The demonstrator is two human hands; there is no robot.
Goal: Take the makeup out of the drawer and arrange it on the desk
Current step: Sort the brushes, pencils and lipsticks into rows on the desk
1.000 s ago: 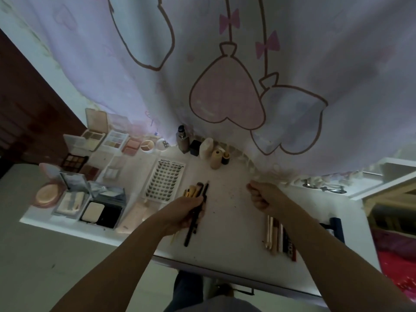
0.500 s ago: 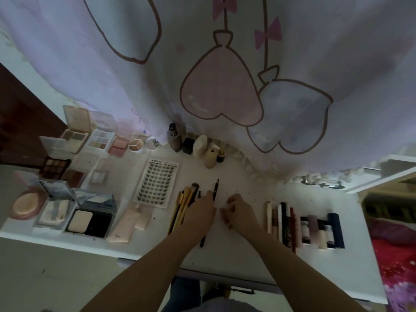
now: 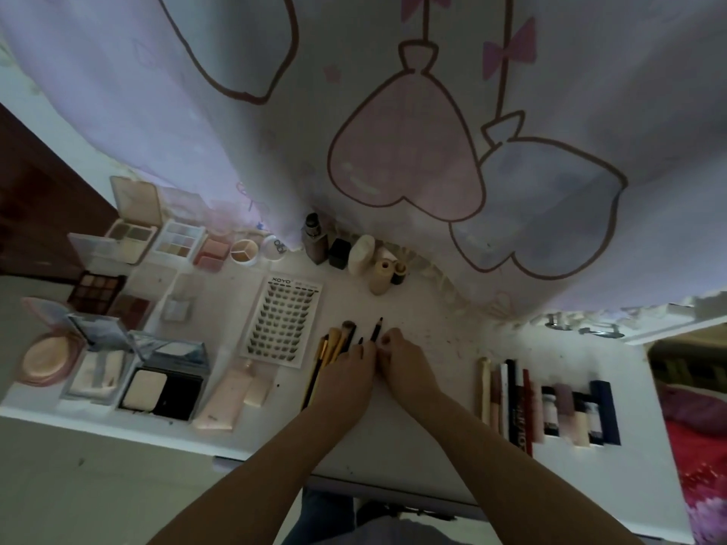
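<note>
On the white desk (image 3: 413, 438), my left hand (image 3: 346, 371) and my right hand (image 3: 405, 361) meet at the middle, both pinching a black makeup pencil (image 3: 377, 329) whose tip points away from me. Just left of it lie several gold-handled brushes (image 3: 332, 346), partly under my left hand. A lash card (image 3: 285, 318) lies further left. At the right, lip pencils and tubes (image 3: 507, 395) lie in a row beside small bottles (image 3: 570, 411). The drawer is not visible.
Open palettes and compacts (image 3: 133, 238) and a powder case (image 3: 161, 393) fill the desk's left side. Bottles and jars (image 3: 340, 251) stand at the back under a hanging printed curtain (image 3: 393, 131). The desk's front edge is near my forearms; a red cloth (image 3: 700, 446) lies at right.
My left hand has laid the brushes down on the desk. My right hand moved left to meet it, and both now hold the black pencil. The camera tilted down.
</note>
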